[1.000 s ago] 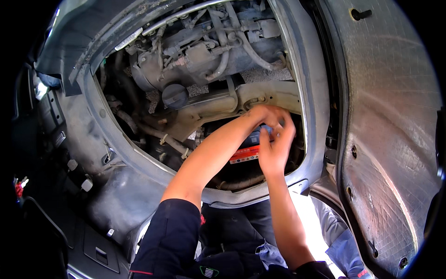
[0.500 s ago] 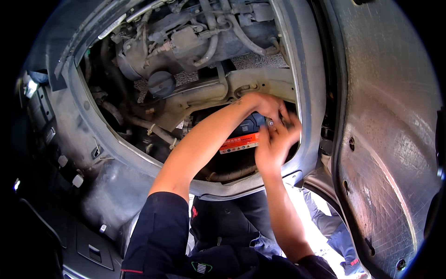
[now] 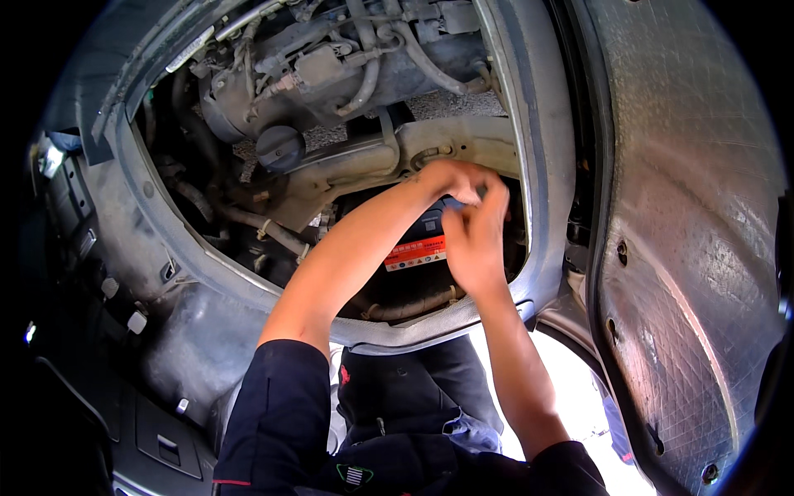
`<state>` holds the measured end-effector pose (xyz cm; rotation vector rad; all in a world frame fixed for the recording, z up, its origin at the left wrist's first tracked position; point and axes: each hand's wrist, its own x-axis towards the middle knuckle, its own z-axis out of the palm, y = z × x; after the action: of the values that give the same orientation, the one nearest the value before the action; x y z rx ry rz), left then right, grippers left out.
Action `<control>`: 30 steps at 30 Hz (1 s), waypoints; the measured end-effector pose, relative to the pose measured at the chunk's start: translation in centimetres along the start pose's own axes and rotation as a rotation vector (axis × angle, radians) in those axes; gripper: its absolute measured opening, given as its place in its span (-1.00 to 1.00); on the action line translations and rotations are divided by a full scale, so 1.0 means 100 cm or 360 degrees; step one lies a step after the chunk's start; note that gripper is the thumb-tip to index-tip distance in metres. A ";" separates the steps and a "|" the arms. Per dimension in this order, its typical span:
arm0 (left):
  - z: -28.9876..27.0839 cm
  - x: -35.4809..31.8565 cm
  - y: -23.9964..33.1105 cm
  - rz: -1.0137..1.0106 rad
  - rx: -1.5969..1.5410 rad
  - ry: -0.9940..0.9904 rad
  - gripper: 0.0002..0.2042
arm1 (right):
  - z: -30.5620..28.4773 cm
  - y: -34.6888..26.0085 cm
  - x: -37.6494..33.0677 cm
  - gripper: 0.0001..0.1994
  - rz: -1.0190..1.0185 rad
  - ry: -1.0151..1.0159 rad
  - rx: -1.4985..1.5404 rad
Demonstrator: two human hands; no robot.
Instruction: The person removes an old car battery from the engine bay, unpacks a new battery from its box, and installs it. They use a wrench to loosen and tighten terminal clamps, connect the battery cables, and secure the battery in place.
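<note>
Two hands: both reach together into the engine bay (image 3: 331, 124), meeting over the car battery (image 3: 418, 248) at one small spot near its upper right.
Left hand (image 3: 451, 178): comes in along a bare forearm from the lower left; fingers curled down over a small blue-grey part (image 3: 455, 202) on top of the battery; how tightly it grips I cannot tell.
Right hand (image 3: 473, 240): rises from the lower right, back of the hand toward the camera, fingers bent up against the same small part and touching the left hand's fingertips; whether it is closed on anything I cannot tell.
Car battery: dark, low in the bay, just under the hands, with an orange-red label (image 3: 413, 252) on its near face; mostly hidden by the left forearm.
Oil filler cap (image 3: 279, 147): round, black, up and to the left of the hands, well apart from them.
Hoses (image 3: 372, 58): grey, looped across the engine at the top.
Raised hood (image 3: 695, 231): at the right, lined with quilted silvery insulation.
Sleeves (image 3: 277, 413): dark navy, pushed above the elbows.
</note>
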<state>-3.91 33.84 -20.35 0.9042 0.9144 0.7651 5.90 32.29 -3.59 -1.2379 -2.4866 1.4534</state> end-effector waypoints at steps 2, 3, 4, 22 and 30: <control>0.001 0.001 0.028 0.0128 0.0148 -0.0318 -0.60 | -0.025 0.016 -0.042 -0.40 0.0069 -0.0005 0.0290; 0.001 0.001 0.026 0.0200 0.0045 -0.0332 -0.59 | -0.035 0.021 -0.050 -0.37 -0.0010 0.0033 0.0323; 0.002 0.004 0.024 0.0216 0.0101 -0.0316 -0.60 | -0.035 0.028 -0.049 -0.36 -0.0109 0.0044 0.0124; -0.008 0.008 -0.018 0.0172 0.0509 0.0100 -0.60 | 0.007 -0.006 0.028 -0.47 -0.0444 0.0096 -0.0535; 0.002 0.002 0.037 0.0251 0.0419 -0.0210 -0.59 | -0.054 0.039 -0.060 -0.43 -0.0270 -0.0080 -0.0164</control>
<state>-4.28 35.54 -17.09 1.2554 0.8458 0.7192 14.48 33.47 -1.28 -0.9856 -2.6548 1.3489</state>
